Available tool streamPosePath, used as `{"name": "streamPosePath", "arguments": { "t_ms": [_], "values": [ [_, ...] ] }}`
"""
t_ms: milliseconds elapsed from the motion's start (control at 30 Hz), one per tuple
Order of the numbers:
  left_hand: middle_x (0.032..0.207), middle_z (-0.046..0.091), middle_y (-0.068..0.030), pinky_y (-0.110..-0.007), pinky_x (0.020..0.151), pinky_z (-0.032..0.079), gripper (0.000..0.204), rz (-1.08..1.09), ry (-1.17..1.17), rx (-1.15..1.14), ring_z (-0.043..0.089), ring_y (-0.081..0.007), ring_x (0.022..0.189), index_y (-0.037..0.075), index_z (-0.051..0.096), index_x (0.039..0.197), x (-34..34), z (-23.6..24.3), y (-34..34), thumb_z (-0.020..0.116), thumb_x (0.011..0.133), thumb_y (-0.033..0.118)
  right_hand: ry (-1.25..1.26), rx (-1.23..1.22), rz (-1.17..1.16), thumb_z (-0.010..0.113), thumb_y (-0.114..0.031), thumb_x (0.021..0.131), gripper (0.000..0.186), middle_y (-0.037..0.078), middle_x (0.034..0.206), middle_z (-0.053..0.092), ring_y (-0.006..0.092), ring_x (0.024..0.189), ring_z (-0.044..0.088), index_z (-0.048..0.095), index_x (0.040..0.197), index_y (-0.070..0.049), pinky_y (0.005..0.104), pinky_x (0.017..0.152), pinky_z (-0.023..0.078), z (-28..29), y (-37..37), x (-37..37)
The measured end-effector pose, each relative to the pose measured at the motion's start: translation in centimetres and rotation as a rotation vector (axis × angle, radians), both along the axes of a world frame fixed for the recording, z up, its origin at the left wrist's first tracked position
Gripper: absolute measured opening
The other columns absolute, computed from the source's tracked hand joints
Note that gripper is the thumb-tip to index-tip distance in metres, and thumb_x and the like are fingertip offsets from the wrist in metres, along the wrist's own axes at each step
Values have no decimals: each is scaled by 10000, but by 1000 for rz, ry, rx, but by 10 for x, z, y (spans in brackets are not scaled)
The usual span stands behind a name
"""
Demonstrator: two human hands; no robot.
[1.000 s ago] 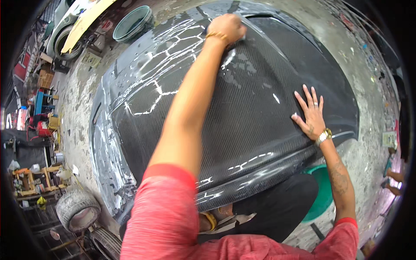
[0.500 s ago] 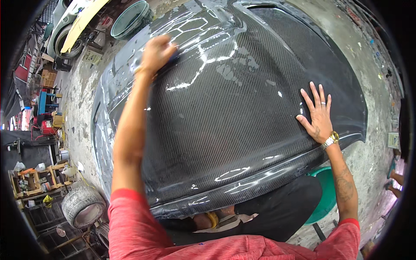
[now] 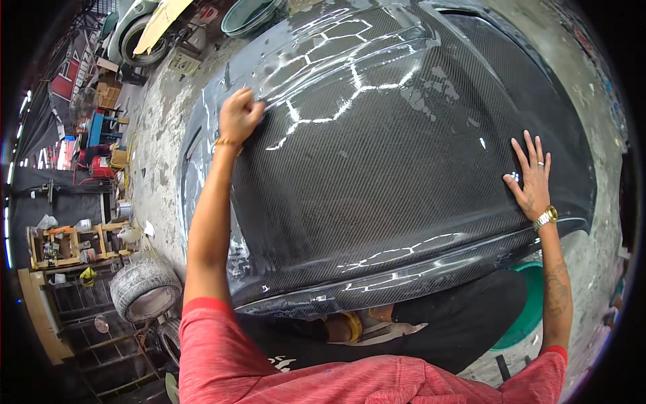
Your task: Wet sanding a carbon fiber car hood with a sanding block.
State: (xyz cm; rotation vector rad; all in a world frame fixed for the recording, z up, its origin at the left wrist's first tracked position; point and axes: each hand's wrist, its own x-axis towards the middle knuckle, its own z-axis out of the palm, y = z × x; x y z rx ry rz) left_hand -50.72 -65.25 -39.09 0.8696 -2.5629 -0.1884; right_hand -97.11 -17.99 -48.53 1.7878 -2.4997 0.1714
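A glossy dark carbon-fibre car hood (image 3: 363,182) fills the middle, with bright reflections and wet-looking patches on its surface. My left hand (image 3: 239,114) is closed and pressed to the hood's upper left part, beside a raised ridge; whatever lies under its fingers is hidden. My right hand (image 3: 530,172) lies flat with fingers spread on the hood's right side. A ring is on one finger and a metal watch on the wrist.
Green tub (image 3: 518,330) under the hood's near right edge; greenish basins (image 3: 249,17) beyond it. Worn tire (image 3: 145,286) and wooden rack (image 3: 67,249) at left. Car part with wheel (image 3: 141,37) at upper left. My bent legs (image 3: 457,316) are below the hood. Concrete floor (image 3: 161,135).
My left hand has swept from the top middle of the hood leftward and toward me. My right hand stays spread on the hood, appearing farther right as the view shifts.
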Motion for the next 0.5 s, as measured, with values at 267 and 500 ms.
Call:
{"name": "streamPosePath", "arguments": {
  "t_ms": [267,500],
  "values": [
    [938,715,-146,-463,807,574,303,-348,229,-180,704,-369,912,65,697,820,-289,-31,49,715,834,367,-9,21,-15,548,-606,965,768,61,1740,188,333,1611,105,373,1622,-248,621,1255,36,-1,5,-3],
    [893,659,-141,-474,720,537,264,-102,60,44,650,-373,806,33,658,763,-109,-8,37,718,819,284,-14,-11,-2,561,-589,972,741,41,1738,210,337,1602,145,398,1612,-252,636,1249,70,-5,6,-6]
  ]
}}
